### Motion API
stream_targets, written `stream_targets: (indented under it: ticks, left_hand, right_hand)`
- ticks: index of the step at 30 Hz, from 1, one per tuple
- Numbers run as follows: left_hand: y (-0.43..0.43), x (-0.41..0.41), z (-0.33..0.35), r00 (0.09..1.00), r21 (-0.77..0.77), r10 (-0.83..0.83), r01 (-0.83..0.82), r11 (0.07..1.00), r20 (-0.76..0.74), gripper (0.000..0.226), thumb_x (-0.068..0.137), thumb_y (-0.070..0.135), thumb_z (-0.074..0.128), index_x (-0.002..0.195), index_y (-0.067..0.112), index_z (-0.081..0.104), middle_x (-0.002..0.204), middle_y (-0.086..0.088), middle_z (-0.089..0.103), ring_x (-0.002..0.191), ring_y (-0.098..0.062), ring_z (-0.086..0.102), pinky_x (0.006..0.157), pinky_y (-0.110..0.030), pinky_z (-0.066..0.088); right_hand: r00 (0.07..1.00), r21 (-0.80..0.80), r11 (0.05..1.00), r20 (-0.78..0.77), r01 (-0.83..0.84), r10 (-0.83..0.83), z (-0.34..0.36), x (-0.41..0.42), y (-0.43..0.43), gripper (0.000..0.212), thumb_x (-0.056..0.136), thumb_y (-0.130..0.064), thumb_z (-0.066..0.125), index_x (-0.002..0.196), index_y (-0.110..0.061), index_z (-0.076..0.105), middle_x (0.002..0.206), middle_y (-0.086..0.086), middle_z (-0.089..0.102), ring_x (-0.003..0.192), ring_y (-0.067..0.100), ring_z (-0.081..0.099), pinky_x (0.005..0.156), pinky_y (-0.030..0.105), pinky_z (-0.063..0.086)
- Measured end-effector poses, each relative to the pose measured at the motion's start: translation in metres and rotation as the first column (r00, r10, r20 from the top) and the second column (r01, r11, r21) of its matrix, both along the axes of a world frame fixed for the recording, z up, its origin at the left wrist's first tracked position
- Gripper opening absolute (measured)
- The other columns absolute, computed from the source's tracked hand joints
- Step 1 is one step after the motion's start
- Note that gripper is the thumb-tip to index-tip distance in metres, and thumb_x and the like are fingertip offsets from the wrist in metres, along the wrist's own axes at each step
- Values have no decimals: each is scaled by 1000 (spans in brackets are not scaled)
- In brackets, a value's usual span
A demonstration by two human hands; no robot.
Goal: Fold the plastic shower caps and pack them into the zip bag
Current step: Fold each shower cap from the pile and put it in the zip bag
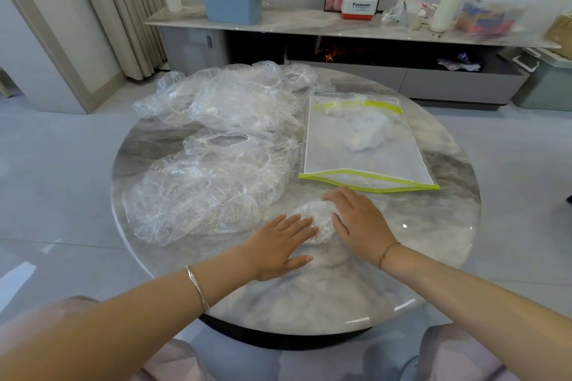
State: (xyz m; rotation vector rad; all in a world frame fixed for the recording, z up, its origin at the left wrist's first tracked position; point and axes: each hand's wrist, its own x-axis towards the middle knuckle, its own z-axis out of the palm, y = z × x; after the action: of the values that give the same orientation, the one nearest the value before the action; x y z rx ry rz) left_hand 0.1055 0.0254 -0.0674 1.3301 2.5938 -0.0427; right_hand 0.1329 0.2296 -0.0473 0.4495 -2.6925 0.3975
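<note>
Where the cap lies: the cap [318,223] is a small crumpled bundle near the near edge of the surface [433,226], between both hands and just short of the bag [365,158].
Left hand [278,244]: fingers straight and flat, with the tips pressing the bundle's left side.
Right hand [359,223]: fingers curved round the far and right side, thumb against it, gripping the cap.
Handling: thin clear film, probably almost weightless, soft, slick and springy. It will likely puff open once pressure comes off. It looks best kept squeezed flat and pinched across the whole bundle, not by a loose edge.
Bag: lies flat toward the right edge with green bands at both ends. Which end opens, and whether it is sealed, I cannot tell.
Packed cap [368,130]: one whitish wad already inside, in the far half.
Loose caps [216,182]: heaped over the left half, reaching the far edge. Overlapping clear layers make them impossible to count.
Hidden: the right fingertips and the cap's underside.
</note>
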Motion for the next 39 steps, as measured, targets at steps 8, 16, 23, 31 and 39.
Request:
stream_targets:
  ticks: [8,16,23,31,39]
  left_hand:
    - [1,-7,-4,999,32,-45,45,998,-11,91,74,65,-10,152,20,7,160,3,2,147,-15,0,116,-30,-6]
    - [9,-12,1,990,262,84,-52,964,-114,39,95,35,43,128,15,51,127,-3,50,115,-24,48,102,-32,30]
    - [12,-21,7,958,405,286,-277,871,40,27,99,32,43,119,20,56,103,-4,66,97,-24,59,80,-28,38]
    - [9,-22,11,884,392,441,-464,794,153,31,93,34,55,120,19,51,87,1,60,86,-19,57,73,-27,39]
    - [9,-6,-1,984,149,-37,63,987,-174,72,95,57,5,148,14,28,154,-5,28,144,-22,22,116,-36,1]
  right_hand:
    - [944,151,962,276,-226,178,-21,11,25,45,94,-39,31,127,-22,57,132,-5,56,117,13,54,101,26,35]
    - [934,76,990,347,-116,83,-18,8,23,58,84,-53,55,133,-21,50,135,-8,47,115,12,50,99,22,31]
    - [945,-127,992,327,12,31,-22,-5,15,14,82,-26,62,79,-12,63,81,2,58,77,21,56,69,32,41]
    - [848,-419,861,529,288,-26,-25,-14,7,29,84,-21,68,61,-27,51,55,-12,50,55,1,46,59,21,38]
    - [809,-361,848,574,389,-127,-23,-21,2,18,83,-22,66,71,-26,53,44,-11,51,49,3,47,58,25,39]
